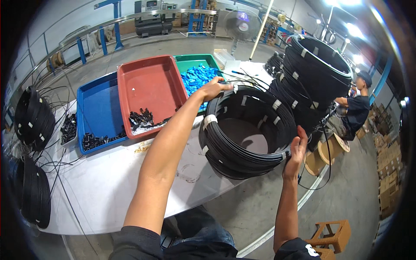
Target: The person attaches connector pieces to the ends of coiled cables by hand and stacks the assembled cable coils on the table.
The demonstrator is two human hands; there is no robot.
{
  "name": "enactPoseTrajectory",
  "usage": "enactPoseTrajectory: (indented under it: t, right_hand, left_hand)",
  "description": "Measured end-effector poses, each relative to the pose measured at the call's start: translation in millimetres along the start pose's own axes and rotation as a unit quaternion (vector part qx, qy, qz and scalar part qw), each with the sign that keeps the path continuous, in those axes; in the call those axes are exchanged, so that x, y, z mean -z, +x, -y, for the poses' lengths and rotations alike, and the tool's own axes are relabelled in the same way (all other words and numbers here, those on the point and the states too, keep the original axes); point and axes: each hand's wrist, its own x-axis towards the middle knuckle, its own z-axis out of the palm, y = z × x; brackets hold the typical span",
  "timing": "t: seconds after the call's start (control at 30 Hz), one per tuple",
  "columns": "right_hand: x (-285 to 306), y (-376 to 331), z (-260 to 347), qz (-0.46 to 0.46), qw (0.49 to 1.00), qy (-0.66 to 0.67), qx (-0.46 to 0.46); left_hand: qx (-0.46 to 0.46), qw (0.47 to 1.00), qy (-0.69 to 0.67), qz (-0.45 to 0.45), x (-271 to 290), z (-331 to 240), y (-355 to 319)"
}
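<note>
Plainly, the right grip (296, 149) stands unclosed beside black coils (236, 160); the left grip (214, 89) (closure unclear) meets their rim.

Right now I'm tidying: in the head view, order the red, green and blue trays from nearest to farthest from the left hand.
1. Green tray, just left of the left hand.
2. Red tray, middle of the three.
3. Blue tray, leftmost.

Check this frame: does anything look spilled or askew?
Yellowish specks or stains mark the white tabletop near the red tray, perhaps spilled. The red tray appears to overlap the blue tray, sitting askew.
</note>
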Motion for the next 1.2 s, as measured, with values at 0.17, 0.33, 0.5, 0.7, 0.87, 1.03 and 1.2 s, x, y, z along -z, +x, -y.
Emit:
enactPoseTrajectory:
  t: [0.17, 0.33, 0.5, 0.7, 0.87, 1.03, 1.2]
  right_hand:
    - [-2.9, -15.6, 9.4, -0.068, 0.997, 0.029, 0.021]
    - [3.2, -37.8, 8.1, -0.161, 0.963, 0.011, 0.215]
    - [-35.4, -79.2, 57.5, -0.058, 0.946, 0.088, 0.307]
    - [-135.1, -134.2, 98.3, 0.233, 0.901, 0.318, 0.18]
    - [-183.4, -154.5, 135.1, 0.351, 0.842, 0.373, 0.17]
    - [-265.8, -169.7, 192.3, 0.497, 0.758, 0.326, 0.27]
    - [-366.0, -188.7, 254.0, 0.563, 0.705, 0.351, 0.252]
  left_hand:
    - [0.034, 0.983, 0.107, -0.143, 14.3, 8.4, -6.8]
    - [-0.022, 0.986, 0.003, -0.166, 30.4, 13.6, -31.6]
    - [-0.254, 0.927, 0.119, -0.248, 45.9, -48.6, -159.9]
    - [-0.29, 0.805, 0.409, -0.317, 89.7, -79.1, -376.5]
    - [-0.221, 0.756, 0.516, -0.337, 93.4, -90.2, -530.7]
    - [-0.078, 0.721, 0.53, -0.439, 120.0, -83.1, -632.8]
    - [0.024, 0.727, 0.456, -0.513, 204.8, -86.4, -666.4]
